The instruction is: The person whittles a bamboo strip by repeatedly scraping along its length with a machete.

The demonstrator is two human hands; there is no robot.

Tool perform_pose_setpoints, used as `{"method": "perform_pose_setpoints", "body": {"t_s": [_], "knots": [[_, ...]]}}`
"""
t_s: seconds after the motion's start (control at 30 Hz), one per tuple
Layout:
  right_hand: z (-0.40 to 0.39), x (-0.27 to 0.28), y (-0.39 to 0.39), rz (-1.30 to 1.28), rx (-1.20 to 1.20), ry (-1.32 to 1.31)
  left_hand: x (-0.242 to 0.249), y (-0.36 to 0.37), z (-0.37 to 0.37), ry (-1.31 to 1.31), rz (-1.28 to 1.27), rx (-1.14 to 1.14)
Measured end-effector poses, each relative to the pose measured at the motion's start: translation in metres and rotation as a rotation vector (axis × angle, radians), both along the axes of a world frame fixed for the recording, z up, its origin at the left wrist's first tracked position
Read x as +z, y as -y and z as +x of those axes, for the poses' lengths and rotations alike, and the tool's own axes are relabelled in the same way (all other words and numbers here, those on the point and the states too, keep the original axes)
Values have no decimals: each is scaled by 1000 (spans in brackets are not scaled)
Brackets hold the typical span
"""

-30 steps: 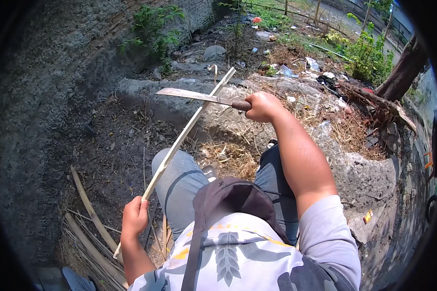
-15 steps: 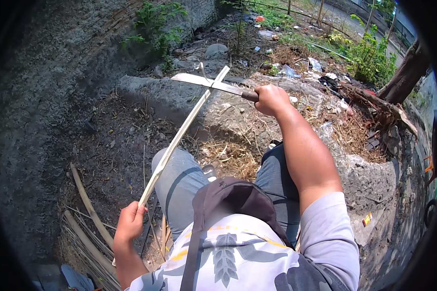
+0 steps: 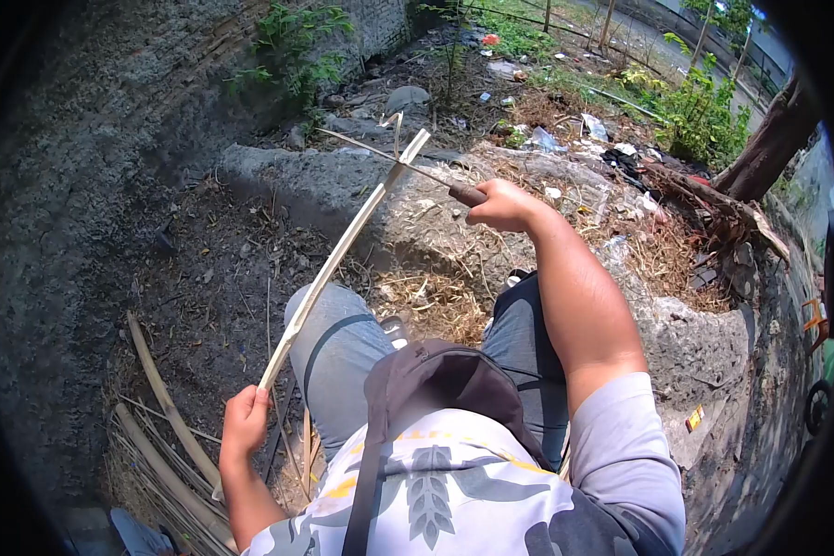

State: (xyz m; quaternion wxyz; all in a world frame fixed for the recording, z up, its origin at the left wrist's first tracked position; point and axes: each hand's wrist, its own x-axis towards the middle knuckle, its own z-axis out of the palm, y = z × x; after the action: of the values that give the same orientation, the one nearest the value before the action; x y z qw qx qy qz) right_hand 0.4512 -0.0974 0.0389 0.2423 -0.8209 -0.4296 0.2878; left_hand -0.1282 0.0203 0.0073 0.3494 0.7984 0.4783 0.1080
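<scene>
My left hand (image 3: 246, 422) is closed round the lower end of a long, pale wooden strip (image 3: 329, 269). The strip slants up and away to the right, passing over my left knee. At the handle, my right hand (image 3: 502, 206) grips a machete (image 3: 466, 195), whose thin blade lies across the strip near its far end. The blade appears almost edge-on and touches the strip. Just above that crossing, a curled shaving (image 3: 398, 134) stands up from the wood.
Several long stalks (image 3: 171, 398) lie at lower left beside a rough wall (image 3: 56, 232). A concrete ledge (image 3: 287, 176) runs ahead of my knees. Dry shavings (image 3: 440, 301) cover ground between my legs. Litter and a tree trunk (image 3: 774, 139) are at right.
The machete has turned from showing its broad side to nearly edge-on, and its handle has dropped slightly to the left. The curled shaving looks larger. My left hand keeps its grip on the strip.
</scene>
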Motion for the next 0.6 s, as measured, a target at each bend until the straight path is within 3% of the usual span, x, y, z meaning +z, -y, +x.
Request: {"method": "perform_pose_setpoints", "body": {"t_s": [0.17, 0.37, 0.5, 0.6], "knots": [[0, -9, -1, -36, -3, -188, -5, -2, -2, -21, 54, -15], [0, -24, -10, 35, -41, 77, -8, 2, 20, -50, 77, 7], [-13, -10, -6, 30, 3, -36, -9, 1, 35, -12, 108, 8], [-27, -3, -7, 87, 114, 287, -3, 3, 53, -9, 168, 3]]}}
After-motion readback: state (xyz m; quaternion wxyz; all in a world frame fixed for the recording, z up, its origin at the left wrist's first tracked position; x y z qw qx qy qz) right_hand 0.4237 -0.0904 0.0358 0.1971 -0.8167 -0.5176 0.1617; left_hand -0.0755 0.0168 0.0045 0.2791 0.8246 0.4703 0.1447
